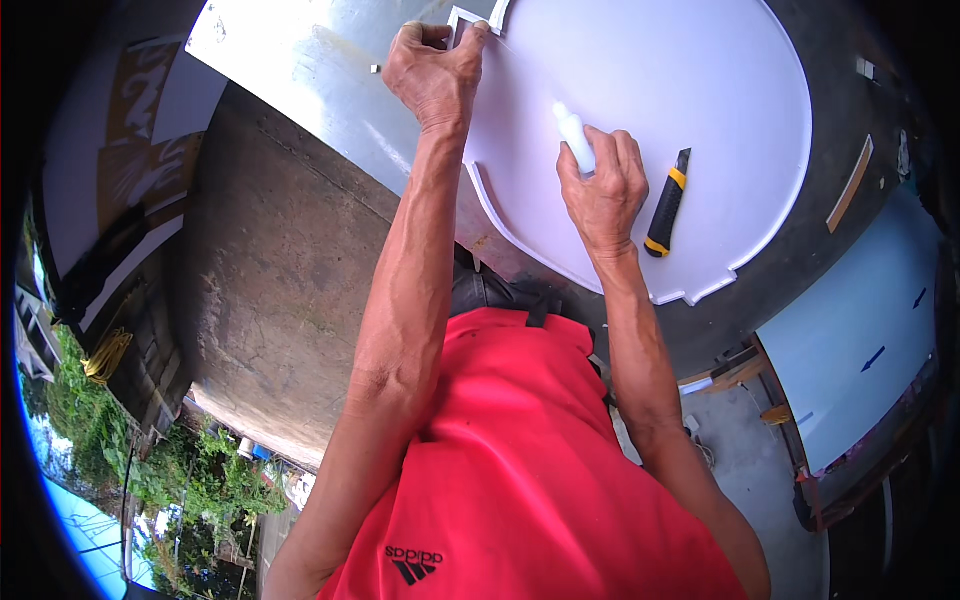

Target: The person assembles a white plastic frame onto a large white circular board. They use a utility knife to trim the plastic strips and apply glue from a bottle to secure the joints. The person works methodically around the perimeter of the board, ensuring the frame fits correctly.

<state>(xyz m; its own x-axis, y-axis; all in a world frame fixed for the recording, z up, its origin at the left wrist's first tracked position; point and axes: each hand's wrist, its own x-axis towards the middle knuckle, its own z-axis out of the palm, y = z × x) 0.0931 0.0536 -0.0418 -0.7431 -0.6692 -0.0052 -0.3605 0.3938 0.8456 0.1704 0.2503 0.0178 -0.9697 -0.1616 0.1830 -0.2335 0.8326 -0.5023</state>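
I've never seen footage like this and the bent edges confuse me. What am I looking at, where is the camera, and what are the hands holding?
There is no machine here: a person in a red shirt wears a wide fisheye camera on the head, looking down at their own arms. That lens bends straight edges near the rim. The left hand pinches a small white angular cut-out piece at the edge of a large rounded white foam board. The right hand grips a small white squeeze bottle, tip towards the board. A black and yellow utility knife lies on the board beside that hand. A shiny metal sheet lies to the left.
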